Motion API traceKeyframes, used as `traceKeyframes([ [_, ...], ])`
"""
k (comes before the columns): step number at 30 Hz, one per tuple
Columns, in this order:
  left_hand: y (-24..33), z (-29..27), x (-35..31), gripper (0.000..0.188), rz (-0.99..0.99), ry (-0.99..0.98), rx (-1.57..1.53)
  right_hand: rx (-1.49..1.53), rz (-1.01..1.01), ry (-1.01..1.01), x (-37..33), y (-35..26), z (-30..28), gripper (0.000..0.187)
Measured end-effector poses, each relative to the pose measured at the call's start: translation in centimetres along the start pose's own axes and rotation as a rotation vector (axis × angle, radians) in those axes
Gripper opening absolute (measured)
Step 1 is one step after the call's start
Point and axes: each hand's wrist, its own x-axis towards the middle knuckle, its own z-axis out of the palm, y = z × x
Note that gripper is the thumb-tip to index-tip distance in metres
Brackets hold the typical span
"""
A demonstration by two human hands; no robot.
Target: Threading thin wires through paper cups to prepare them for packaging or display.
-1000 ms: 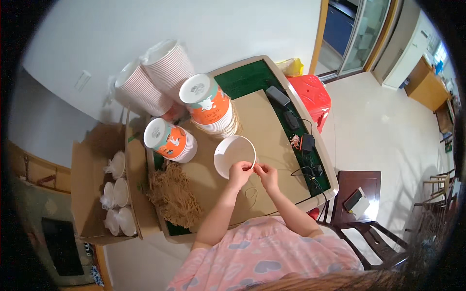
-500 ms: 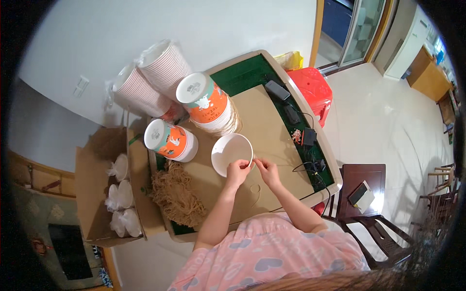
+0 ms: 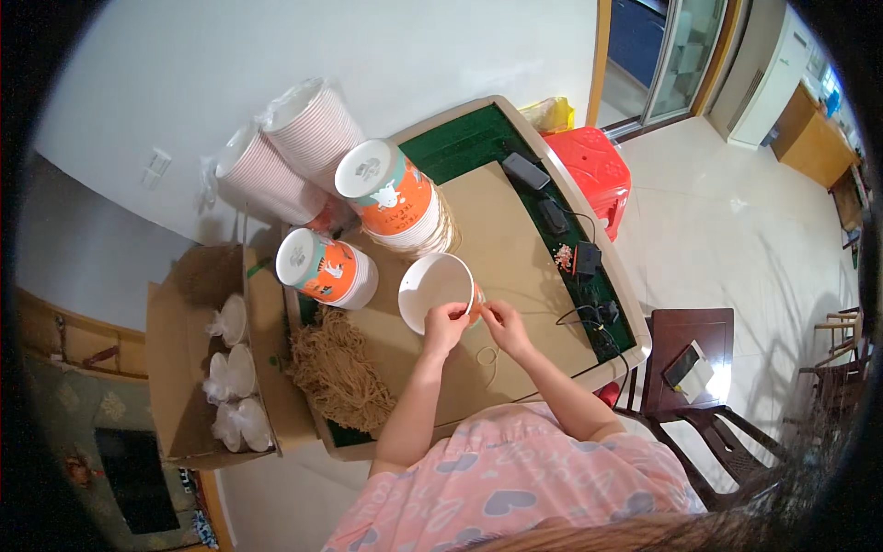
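The left hand (image 3: 445,327) pinches the rim of a white cup (image 3: 430,287) just beyond it, whose orange outside is mostly hidden. Near it is the right hand (image 3: 505,328); whether its fingertips pinch something, I cannot tell. A thin cord (image 3: 495,362) curls between hands and body, its end unclear. Farther, left of the left hand, spreads a tangled cord heap (image 3: 338,373).

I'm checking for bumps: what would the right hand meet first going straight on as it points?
The right hand would probably meet the paper cup first; whether they touch now is unclear.
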Motion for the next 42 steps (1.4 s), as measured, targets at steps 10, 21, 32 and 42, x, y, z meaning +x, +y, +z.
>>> traceKeyframes([
  [10,0.3,-0.3,-0.3,0.021,-0.031,0.011,-0.041,-0.065,0.119,-0.07,0.2,1.1,0.4,0.025],
  [21,-1.4,-0.7,-0.3,0.019,-0.095,-0.01,-0.187,-0.12,0.11,-0.195,0.1,-2.1,1.1,0.026],
  [32,0.4,-0.9,-0.8,0.022,0.013,0.01,-0.044,0.132,0.043,-0.258,0.4,-0.5,0.2,0.024],
  [42,0.1,-1.1,-1.0,0.025,-0.006,-0.05,-0.145,0.223,0.123,-0.455,1.0,-0.6,-0.3,0.021],
])
